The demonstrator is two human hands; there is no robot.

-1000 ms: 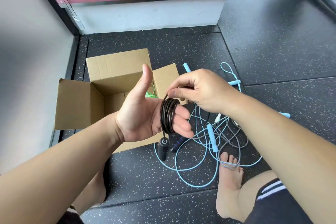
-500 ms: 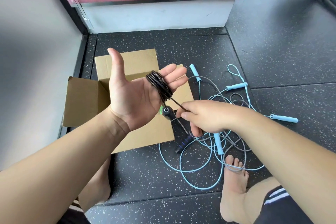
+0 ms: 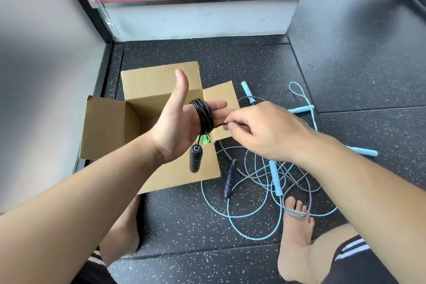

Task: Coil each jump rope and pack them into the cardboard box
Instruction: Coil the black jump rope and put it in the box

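Observation:
My left hand (image 3: 178, 125) is held up over the open cardboard box (image 3: 108, 129), palm towards me, thumb up and fingers straight. A black jump rope (image 3: 202, 116) is coiled in several turns round those fingers. One black handle (image 3: 195, 160) dangles from the coil below the palm. My right hand (image 3: 260, 131) pinches the rope's free end just right of the coil. The rope's other handle (image 3: 229, 178), black with blue rings, lies on the floor. Something green (image 3: 204, 139) shows inside the box.
Light blue jump ropes (image 3: 251, 212) with blue handles (image 3: 276, 177) lie tangled on the dark speckled floor right of the box, mixed with a grey rope. My bare feet (image 3: 297, 237) rest near them. A grey wall stands at left, a pink panel behind.
My right hand has risen from below the coil to level with my left fingers, carrying the rope's end. The dangling handle has dropped lower under the left palm.

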